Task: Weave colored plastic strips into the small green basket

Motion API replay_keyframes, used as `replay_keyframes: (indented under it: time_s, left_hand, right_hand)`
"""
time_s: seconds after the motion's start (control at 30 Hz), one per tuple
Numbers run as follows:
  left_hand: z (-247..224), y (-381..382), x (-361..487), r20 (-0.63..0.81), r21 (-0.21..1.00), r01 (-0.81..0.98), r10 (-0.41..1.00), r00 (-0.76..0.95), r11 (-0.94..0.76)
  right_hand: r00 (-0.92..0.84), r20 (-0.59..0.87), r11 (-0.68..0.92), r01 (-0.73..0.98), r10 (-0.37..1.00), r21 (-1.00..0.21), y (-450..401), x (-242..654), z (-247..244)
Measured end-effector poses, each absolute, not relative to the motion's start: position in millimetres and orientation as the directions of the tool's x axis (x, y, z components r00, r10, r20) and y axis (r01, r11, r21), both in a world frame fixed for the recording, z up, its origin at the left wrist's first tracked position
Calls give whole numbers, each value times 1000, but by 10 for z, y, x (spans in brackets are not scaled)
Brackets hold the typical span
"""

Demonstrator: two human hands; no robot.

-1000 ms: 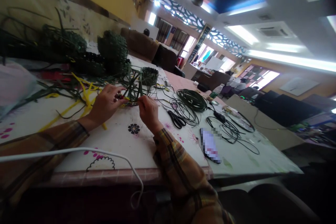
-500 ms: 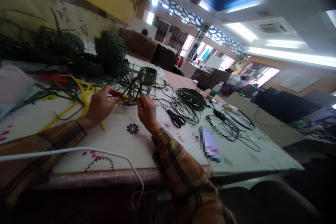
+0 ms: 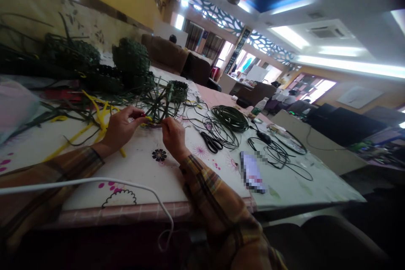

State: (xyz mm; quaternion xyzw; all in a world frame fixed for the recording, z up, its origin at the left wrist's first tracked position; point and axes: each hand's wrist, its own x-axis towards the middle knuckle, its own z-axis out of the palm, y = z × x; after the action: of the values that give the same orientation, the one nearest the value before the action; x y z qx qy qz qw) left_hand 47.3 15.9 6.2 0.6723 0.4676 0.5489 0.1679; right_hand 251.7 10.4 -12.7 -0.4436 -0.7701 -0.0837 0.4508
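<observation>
Green weaving strips [image 3: 160, 103] fan out in an open, spiky piece on the table, just beyond my fingers. My left hand [image 3: 124, 127] is closed in a pinch on a small yellow and red piece [image 3: 146, 120] at the left of the strips. At their near edge my right hand [image 3: 174, 136] is closed too, thumb and fingertips pressed together on the strips; the exact grip is hidden. Behind the strips stands a small green woven basket [image 3: 177, 91]. Yellow strips [image 3: 100, 117] lie to the left of my left hand.
Black-handled scissors [image 3: 211, 142] lie right of my right hand, near a coil of dark green cord [image 3: 230, 118]. A phone [image 3: 252, 173] and black cables [image 3: 280, 154] are farther right. Larger woven baskets [image 3: 131, 57] stand back left. A white cable [image 3: 126, 182] crosses the foreground.
My right hand has shifted slightly left, toward my left hand. The camera view has moved a little; both hands stay closed at the green strips.
</observation>
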Motion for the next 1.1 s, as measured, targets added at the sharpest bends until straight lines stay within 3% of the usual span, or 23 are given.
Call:
replay_keyframes:
  time_s: [0.27,0.5,0.8,1.1]
  left_hand:
    - [7,191,436,573,716,501,819,-24,-487]
    - [-29,232,449,517,783,406,856,-5,-471]
    - [20,218,437,481,774,491,875,-48,-399]
    - [96,185,417,490,743,529,871,-14,-410]
  right_hand:
    - [-256,708,572,782,658,-249,85,2483,-141]
    - [-260,673,519,828,693,-215,112,2521,-113]
    - [-400,663,584,809,632,-68,75,2464,-76]
    - [-309,669,543,823,676,-168,50,2433,-150]
